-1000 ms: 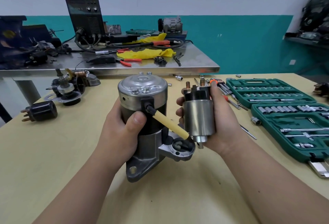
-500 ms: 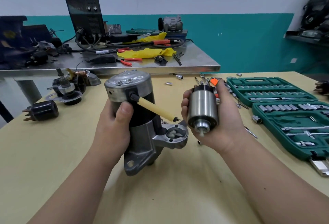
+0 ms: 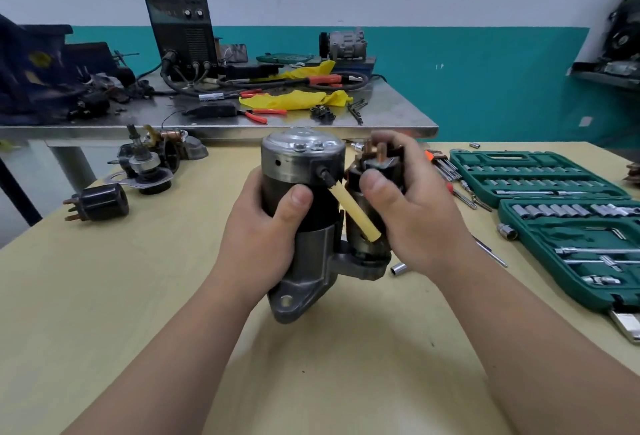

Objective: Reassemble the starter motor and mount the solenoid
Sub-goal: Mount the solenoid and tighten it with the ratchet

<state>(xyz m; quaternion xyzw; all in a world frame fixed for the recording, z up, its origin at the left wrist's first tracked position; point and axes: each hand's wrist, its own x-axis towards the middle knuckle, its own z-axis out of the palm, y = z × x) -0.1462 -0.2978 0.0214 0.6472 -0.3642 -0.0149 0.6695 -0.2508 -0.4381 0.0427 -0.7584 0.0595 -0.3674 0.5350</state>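
The starter motor (image 3: 300, 171) stands upright on the wooden table, its silver end cap on top and its cast mounting nose (image 3: 294, 296) at the bottom. My left hand (image 3: 266, 230) grips its dark body. A yellow-sleeved lead (image 3: 355, 211) runs from the cap down to the right. My right hand (image 3: 412, 213) holds the solenoid (image 3: 367, 199) upright against the motor's right side, its lower end sitting in the housing's socket (image 3: 363, 261), copper terminals (image 3: 375, 150) pointing up.
A green socket set (image 3: 561, 213) lies open at the right, with loose sockets (image 3: 398, 267) and hex keys (image 3: 446, 168) near it. Other motor parts (image 3: 149, 164) and a black coil piece (image 3: 100, 202) sit at the left. A cluttered steel bench (image 3: 242, 130) stands behind.
My right hand turned the solenoid upright and brought it left, down into the housing socket beside the motor. The motor was tipped back to vertical.
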